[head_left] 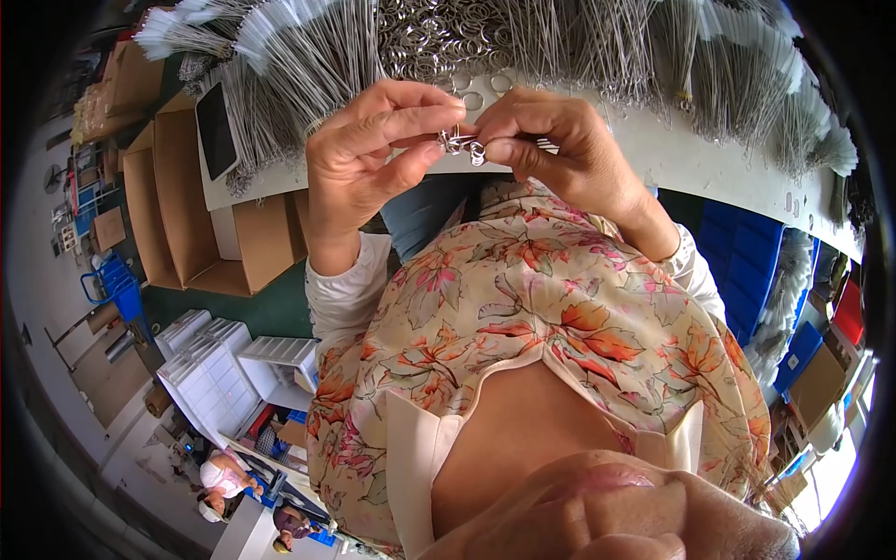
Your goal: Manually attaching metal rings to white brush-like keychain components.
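White worktable (677,147), left hand (371,142), right hand (567,138), both raised, pinching metal parts (452,143)

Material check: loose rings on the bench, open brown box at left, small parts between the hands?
Rings: likely metal, shiny; bright glints.
Box: apparently cardboard, matt; brown folded panels.
Small parts: probably polished metal, given sharp highlights; could be plated, can't tell.
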Tool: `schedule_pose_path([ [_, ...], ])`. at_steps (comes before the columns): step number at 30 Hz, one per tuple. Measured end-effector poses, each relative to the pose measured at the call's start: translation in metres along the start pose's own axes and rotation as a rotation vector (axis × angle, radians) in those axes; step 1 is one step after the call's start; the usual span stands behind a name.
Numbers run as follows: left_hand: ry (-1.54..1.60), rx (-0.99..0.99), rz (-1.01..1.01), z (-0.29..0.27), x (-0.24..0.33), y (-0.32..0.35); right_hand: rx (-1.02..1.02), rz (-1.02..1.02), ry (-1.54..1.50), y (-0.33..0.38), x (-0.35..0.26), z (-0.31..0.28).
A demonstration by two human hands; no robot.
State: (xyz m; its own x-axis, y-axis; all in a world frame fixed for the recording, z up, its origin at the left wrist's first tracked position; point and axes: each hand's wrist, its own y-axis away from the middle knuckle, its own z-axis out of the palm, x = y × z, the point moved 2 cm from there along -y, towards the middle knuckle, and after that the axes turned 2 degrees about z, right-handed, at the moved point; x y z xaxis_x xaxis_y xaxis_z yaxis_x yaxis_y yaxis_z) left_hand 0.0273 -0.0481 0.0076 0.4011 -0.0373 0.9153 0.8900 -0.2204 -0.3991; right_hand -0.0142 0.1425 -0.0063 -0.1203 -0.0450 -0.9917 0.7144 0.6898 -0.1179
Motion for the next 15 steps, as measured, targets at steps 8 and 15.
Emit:
schedule_pose_path([
  [8, -0.065, 0.037, 0.003, 0.004, 0.003, 0.004, -0.029, 0.019, -0.106, 0.004, 0.004, 0.004],
  [15, -0.164, 0.325, 0.09, 0.026, 0.004, 0.008, 0.02, 0.083, -0.134, 0.005, 0.004, 0.007],
])
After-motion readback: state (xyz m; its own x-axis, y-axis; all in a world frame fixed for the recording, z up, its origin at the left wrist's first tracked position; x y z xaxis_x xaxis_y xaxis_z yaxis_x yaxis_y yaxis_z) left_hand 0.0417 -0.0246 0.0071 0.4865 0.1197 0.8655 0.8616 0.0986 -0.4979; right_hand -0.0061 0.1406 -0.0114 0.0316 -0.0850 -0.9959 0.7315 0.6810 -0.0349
